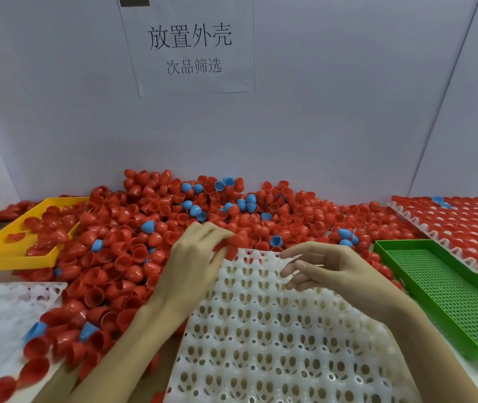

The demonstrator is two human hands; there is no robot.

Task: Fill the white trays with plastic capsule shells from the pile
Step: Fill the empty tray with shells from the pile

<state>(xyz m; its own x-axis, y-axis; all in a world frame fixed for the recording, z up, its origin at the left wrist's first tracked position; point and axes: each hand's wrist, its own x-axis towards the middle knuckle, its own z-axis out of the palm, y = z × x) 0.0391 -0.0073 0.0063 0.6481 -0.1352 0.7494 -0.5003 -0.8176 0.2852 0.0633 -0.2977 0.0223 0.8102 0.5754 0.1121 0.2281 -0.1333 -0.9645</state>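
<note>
Two hands work over one empty white tray (284, 338). Left hand (194, 257) pinches red shells (226, 245) at the pile (150, 228); right hand (328, 269) hovers, fingers loosely spread.

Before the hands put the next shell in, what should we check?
1. White tray in front of the hands, pockets free: ok.
2. Pile of red shells within reach: ok.
3. Left hand has a red shell at the tray's far edge: ok.
4. Right hand free, fingers relaxed: ok.
5. Shell undamaged: cannot tell.
6. Green basket has room: ok.
</note>
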